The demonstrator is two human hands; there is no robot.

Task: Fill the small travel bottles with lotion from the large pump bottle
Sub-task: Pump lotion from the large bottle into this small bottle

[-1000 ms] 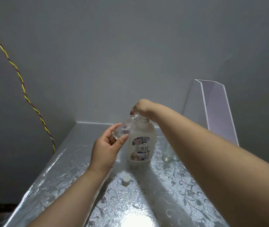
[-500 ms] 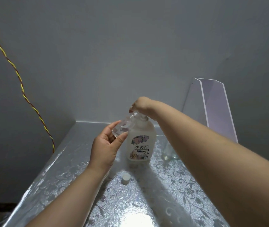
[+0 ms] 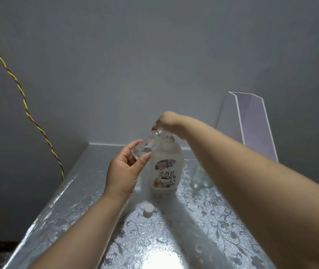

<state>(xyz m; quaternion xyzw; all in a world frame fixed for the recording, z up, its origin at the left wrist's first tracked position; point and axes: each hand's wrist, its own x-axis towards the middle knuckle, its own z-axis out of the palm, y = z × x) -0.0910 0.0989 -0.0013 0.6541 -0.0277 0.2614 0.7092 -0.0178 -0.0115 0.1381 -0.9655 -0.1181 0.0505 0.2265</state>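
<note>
We are holding a clear travel bottle (image 3: 146, 145) in the left hand (image 3: 124, 171), fingers wrapped around its lower body, and tilting it so that its open mouth is meeting the spout beneath the right hand (image 3: 169, 122). The tilt is presumably letting lotion run down the inner wall rather than pile up at the neck. The right hand is resting on top of the pump bottle (image 3: 166, 167), fingers curled down over the pump head, which they are hiding; whether the head is being pressed cannot be told. The pump bottle is standing upright toward the far edge of the counter (image 3: 203, 230), near its middle, keeping its base planted while the pump is worked. A small white cap (image 3: 148, 210) is lying on the counter nearer to us, just in front of the pump bottle, left within reach for closing the held bottle. More clear travel bottles (image 3: 200, 178) are standing just to the right of the pump bottle, partly hidden by the right forearm; their fill level cannot be told. A clear acrylic stand (image 3: 252, 125) is occupying the far right corner.
</note>
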